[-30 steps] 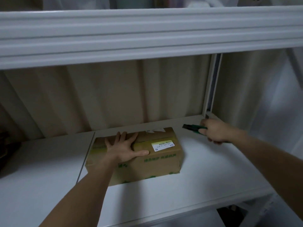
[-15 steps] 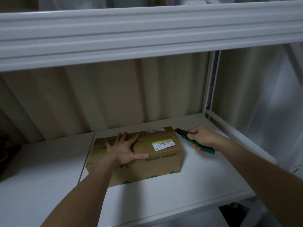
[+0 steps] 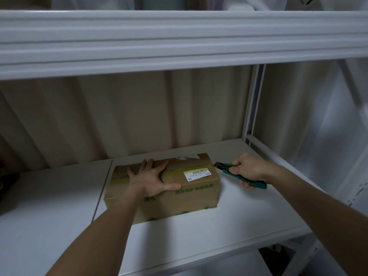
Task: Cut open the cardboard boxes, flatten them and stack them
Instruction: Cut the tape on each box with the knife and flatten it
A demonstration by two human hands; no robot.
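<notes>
A closed brown cardboard box (image 3: 191, 194) with green print and a white label lies on the white shelf board (image 3: 199, 236). My left hand (image 3: 151, 179) presses flat on the box's top, fingers spread, thumb along the front edge. My right hand (image 3: 249, 169) grips a green utility knife (image 3: 241, 175). The knife's dark tip sits at the box's upper right edge, by the taped seam.
A thick white shelf beam (image 3: 179, 40) spans overhead. A white upright post (image 3: 252, 104) stands at the back right, with a side rail running forward. Beige curtain hangs behind the shelf. Something dark sits at the far left edge (image 3: 4, 182).
My right hand carried the knife leftward from near the post to the box's right end. The left hand stayed pressed on the box.
</notes>
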